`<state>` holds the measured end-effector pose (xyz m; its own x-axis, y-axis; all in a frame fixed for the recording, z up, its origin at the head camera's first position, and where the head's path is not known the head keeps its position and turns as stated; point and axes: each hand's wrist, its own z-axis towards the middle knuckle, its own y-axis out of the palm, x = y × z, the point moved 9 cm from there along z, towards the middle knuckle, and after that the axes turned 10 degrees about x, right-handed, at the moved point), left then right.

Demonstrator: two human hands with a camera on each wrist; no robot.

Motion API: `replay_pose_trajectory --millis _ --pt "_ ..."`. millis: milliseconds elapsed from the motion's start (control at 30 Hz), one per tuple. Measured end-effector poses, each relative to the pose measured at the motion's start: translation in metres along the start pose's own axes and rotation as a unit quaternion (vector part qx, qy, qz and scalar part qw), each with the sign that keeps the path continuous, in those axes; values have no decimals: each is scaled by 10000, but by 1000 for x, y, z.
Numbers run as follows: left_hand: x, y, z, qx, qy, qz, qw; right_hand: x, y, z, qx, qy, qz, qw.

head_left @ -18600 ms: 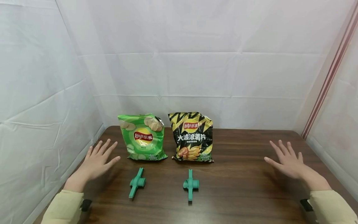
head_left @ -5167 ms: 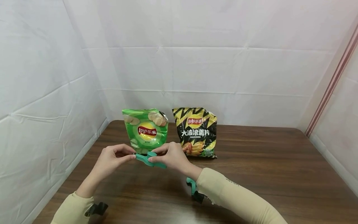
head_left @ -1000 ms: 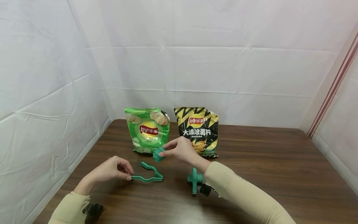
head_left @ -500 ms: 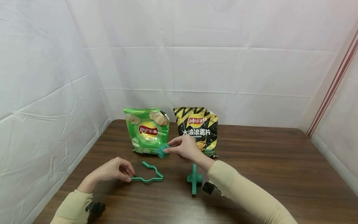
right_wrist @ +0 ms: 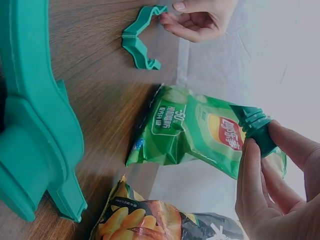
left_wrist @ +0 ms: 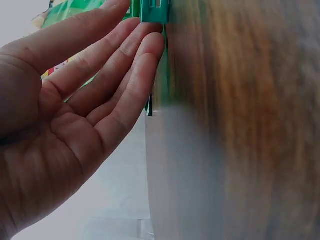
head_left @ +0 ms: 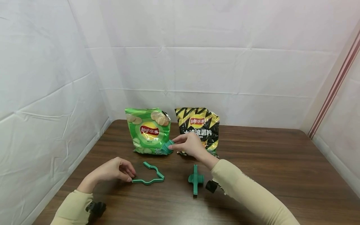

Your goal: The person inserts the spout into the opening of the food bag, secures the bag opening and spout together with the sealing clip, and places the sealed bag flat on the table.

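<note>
In the head view my right hand (head_left: 189, 144) pinches a small green screw cap (head_left: 167, 147), held in front of the green chip bag's lower right corner. The right wrist view shows ridges along this cap (right_wrist: 257, 131), between thumb and fingers. My left hand (head_left: 113, 170) is low over the table, thumb tip right at the near end of an unfolded green bag clip (head_left: 150, 181). Relaxed fingers (left_wrist: 120, 75) show beside that clip end (left_wrist: 155, 11) in the left wrist view. The clip lies spread in a V, its hinge to the right.
A green Lay's bag (head_left: 150, 132) and a black-and-yellow Lay's bag (head_left: 198, 125) stand at the back. A second green bag clip (head_left: 195, 180), folded with its spout on, lies near my right sleeve. White cloth walls (head_left: 208, 68) surround the brown table (head_left: 253, 162).
Since a second ago, my right hand has moved up and to the right with the screw cap. The left hand stays near the clip, whose near end now sits slightly lower.
</note>
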<state>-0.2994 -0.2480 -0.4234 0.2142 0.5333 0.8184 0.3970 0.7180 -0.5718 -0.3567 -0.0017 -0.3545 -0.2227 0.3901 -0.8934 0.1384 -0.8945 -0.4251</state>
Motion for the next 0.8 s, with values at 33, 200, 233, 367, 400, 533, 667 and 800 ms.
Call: replay_pose_trajectory --millis 33,200,233,367,400,533,667,800 --pt "0 -1 0 27 -9 26 10000 0 0 0 -2 1 22 10000" --pt "0 -14 0 470 -39 338 9983 0 -3 1 33 49 91 9999" --pt "1 -18 0 611 -45 397 9973 0 -3 1 37 68 130 9999" --pt "3 -36 0 1317 -94 649 9891 0 -5 1 77 77 245 9996" --pt "4 -41 0 1507 -89 723 9859 1 -5 1 87 88 264 9996" --pt "7 -61 1 2243 -221 820 9708 1 -8 1 184 80 157 9997" --pt "13 -80 4 2846 -224 958 9536 1 -10 1 218 101 193 9995" --pt "22 -99 10 3366 -83 990 9364 0 -11 1 218 57 227 9995"
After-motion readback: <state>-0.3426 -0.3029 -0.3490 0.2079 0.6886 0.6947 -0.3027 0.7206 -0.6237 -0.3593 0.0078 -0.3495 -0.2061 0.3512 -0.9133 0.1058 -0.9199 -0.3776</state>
